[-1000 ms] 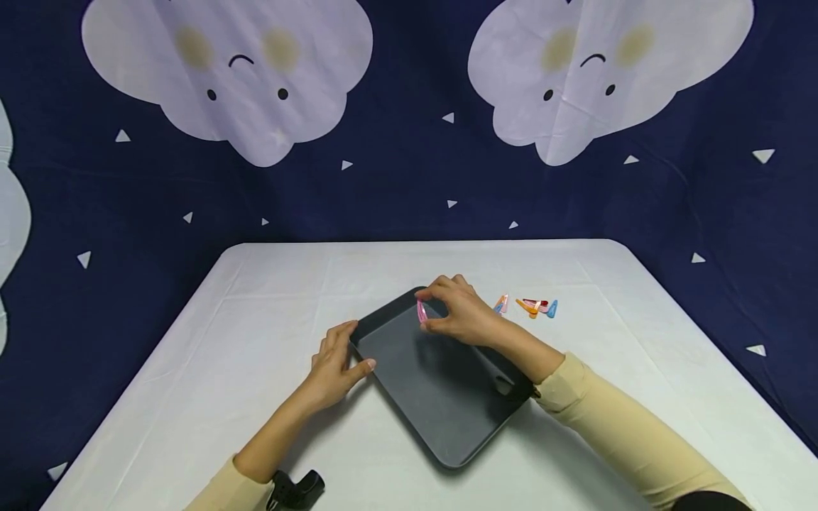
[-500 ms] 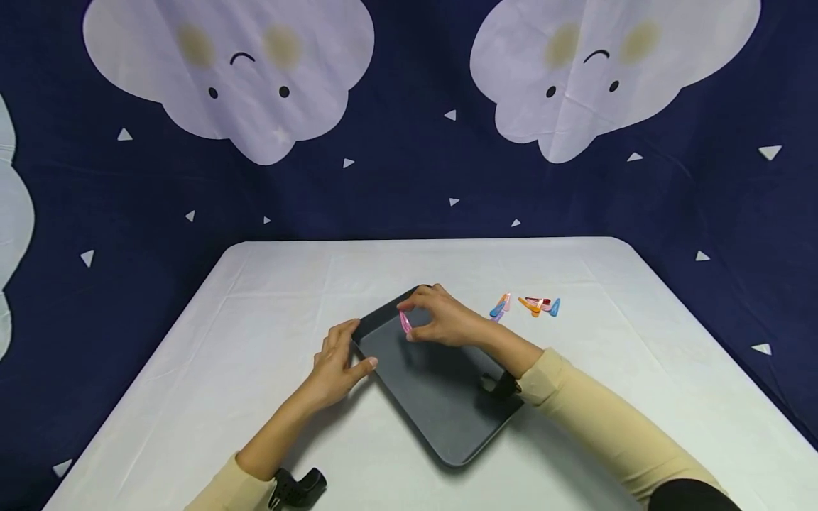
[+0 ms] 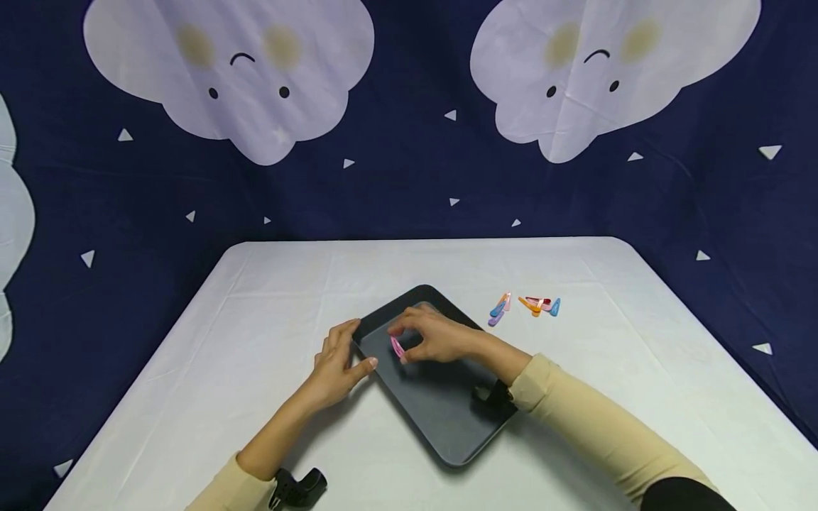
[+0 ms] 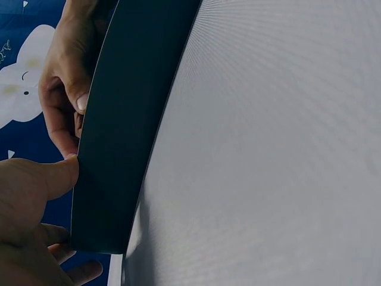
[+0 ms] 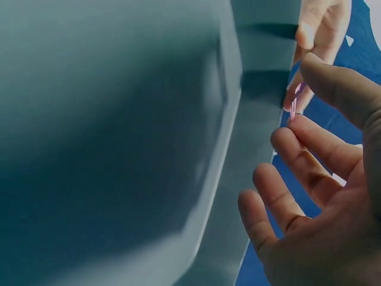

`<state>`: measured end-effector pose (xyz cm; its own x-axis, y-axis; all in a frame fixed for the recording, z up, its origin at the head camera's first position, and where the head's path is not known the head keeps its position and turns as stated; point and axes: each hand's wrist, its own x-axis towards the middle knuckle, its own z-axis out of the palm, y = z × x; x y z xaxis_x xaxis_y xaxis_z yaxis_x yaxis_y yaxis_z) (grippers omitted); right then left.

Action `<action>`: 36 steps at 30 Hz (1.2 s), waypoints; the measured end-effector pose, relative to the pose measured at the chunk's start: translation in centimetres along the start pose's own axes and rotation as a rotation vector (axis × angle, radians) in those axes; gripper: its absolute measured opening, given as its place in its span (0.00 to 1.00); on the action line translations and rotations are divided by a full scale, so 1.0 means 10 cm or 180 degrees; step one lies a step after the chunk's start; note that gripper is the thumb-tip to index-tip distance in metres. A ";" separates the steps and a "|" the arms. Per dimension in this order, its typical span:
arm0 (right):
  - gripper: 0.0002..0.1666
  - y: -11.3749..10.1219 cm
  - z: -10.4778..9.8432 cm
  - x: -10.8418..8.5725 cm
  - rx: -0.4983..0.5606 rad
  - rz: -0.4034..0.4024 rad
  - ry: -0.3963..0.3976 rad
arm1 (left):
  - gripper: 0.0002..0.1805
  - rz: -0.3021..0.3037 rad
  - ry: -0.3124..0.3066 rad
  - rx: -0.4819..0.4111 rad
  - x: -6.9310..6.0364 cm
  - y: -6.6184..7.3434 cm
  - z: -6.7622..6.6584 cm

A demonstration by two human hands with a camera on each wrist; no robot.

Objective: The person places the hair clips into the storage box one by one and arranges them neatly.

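In the head view my right hand (image 3: 434,335) is over the dark grey baking tray (image 3: 441,419), pinching a pink snap hair clip (image 3: 397,346) between thumb and fingertips. The right wrist view shows the clip (image 5: 296,101) held on edge, with the other fingers spread apart. My left hand (image 3: 335,365) rests at the tray's left corner, fingers fairly straight. Its thumb touches the rim in the left wrist view, where the tray's outer wall (image 4: 125,131) shows. Beyond the tray lie a blue hair clip (image 3: 497,310), a purple hair clip (image 3: 495,319) and several others.
The tray stands at an angle on a white-covered table (image 3: 255,312). Right of the first clips is a second small cluster with an orange hair clip (image 3: 529,306) and a blue one. A dark blue cloth with clouds (image 3: 396,199) hangs behind the table.
My right hand has moved left and nearer to me over the tray, carrying the pink hair clip. The purple clip beyond the tray has come into sight. My left hand stays at the corner.
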<state>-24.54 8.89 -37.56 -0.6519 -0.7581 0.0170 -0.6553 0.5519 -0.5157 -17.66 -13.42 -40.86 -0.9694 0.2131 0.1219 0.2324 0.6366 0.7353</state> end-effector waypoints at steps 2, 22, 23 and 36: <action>0.28 -0.01 0.03 0.00 -0.0002 -0.0020 -0.0074 | 0.42 -0.0017 -0.0015 -0.0002 0.00 0.00 0.00; 0.28 -0.06 0.22 0.02 -0.0155 -0.0211 -0.0377 | 0.42 -0.0013 -0.0056 -0.0017 0.00 0.01 0.01; 0.28 -0.06 0.23 0.02 -0.0189 -0.0223 -0.0384 | 0.42 -0.0016 -0.0054 -0.0016 0.00 0.01 0.01; 0.28 -0.10 0.29 0.01 -0.0281 -0.0204 -0.0534 | 0.42 -0.0071 -0.0084 -0.0018 0.00 0.01 0.00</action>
<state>-22.86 7.26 -39.54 -0.5398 -0.8359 -0.0994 -0.7292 0.5233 -0.4411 -17.63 -13.33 -40.75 -0.9719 0.2185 0.0878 0.2103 0.6371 0.7415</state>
